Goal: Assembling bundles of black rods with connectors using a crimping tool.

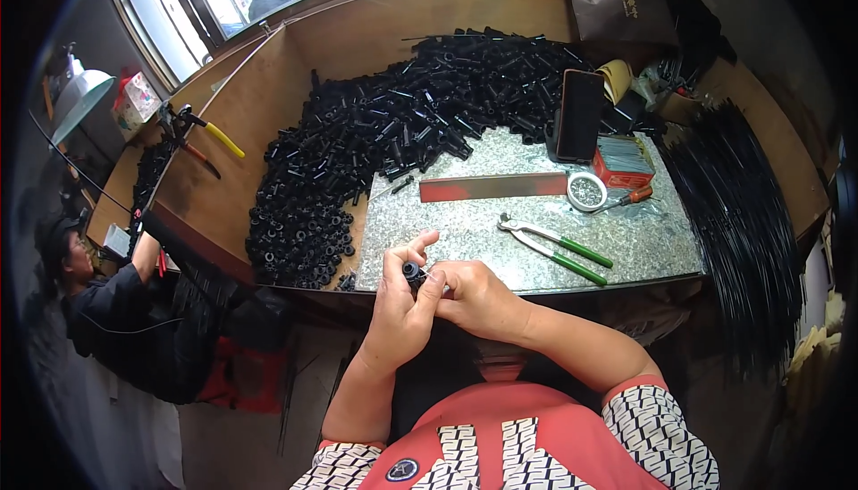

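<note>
Close to the worktop's front edge, my two hands meet. My left hand [399, 320] is closed round a small black cylindrical part [412, 270], whose round hollow end points up between thumb and fingers. One left finger sticks out to the upper right. Against the side of that part, my right hand [483, 301] is closed in a pinch, and whatever lies between its fingertips is hidden. Just beyond the hands, pliers-like end cutters with green handles [572, 256] lie on the speckled stone slab [465, 244]. Behind them is a flat red-and-grey bar [500, 187].
A large heap of black parts [393, 115] fills the back and left. A white ring-shaped dish [586, 192], red box [624, 165], screwdriver [636, 196] and upright phone [579, 115] stand right. Long black rods [742, 222] hang beyond. Another person [134, 329] works at far left.
</note>
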Tool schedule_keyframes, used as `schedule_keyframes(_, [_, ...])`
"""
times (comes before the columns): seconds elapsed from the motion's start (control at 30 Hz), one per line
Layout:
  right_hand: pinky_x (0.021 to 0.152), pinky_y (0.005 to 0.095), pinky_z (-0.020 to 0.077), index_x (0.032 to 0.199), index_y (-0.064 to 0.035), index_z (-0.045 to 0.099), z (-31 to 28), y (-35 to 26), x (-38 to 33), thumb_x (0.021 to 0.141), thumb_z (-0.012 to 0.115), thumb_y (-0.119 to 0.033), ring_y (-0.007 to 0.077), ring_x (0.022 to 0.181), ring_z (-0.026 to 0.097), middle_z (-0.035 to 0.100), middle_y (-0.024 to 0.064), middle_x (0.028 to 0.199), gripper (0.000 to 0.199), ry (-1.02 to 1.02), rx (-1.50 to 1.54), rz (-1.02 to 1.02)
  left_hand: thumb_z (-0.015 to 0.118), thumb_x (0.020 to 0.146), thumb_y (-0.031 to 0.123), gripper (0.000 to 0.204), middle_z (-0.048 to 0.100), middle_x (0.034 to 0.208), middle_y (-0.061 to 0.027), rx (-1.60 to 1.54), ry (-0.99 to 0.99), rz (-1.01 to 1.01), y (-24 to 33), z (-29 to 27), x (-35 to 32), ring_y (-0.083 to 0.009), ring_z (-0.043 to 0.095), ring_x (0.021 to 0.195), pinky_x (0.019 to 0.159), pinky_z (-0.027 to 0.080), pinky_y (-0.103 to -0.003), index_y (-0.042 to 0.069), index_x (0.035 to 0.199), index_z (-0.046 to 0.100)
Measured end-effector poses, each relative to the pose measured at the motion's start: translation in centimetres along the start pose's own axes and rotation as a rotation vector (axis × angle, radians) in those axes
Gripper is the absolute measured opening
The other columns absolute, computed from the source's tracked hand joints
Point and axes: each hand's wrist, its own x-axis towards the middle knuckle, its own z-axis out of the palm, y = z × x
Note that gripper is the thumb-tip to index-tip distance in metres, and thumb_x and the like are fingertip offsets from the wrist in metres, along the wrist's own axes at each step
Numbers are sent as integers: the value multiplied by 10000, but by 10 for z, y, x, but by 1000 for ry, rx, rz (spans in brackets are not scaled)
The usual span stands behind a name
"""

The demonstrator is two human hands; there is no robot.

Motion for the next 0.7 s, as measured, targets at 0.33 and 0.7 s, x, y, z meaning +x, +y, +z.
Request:
schedule_keyframes(0.33, [603, 389, 464, 777, 22, 525, 7, 2, -3, 814, 645, -64, 315, 673, 570, 544, 153, 719, 153, 36, -75, -126, 474, 898, -14, 182, 458, 1335, -242, -124, -24, -102, -2, -10, 0, -246, 428, 1251, 1086, 289, -407, 50, 1034, 370])
schedule_keyframes(0.7, [575, 324, 473, 795, 3, 581, 7, 3, -5, 817, 684, -88, 202, 635, 601, 595, 107, 708, 139, 5, 33, 102, 478, 920, -48, 163, 513, 1264, -229, -238, 8, -149, -5, -6, -5, -201, 501, 1160, 1043, 368, -363, 49, 991, 369])
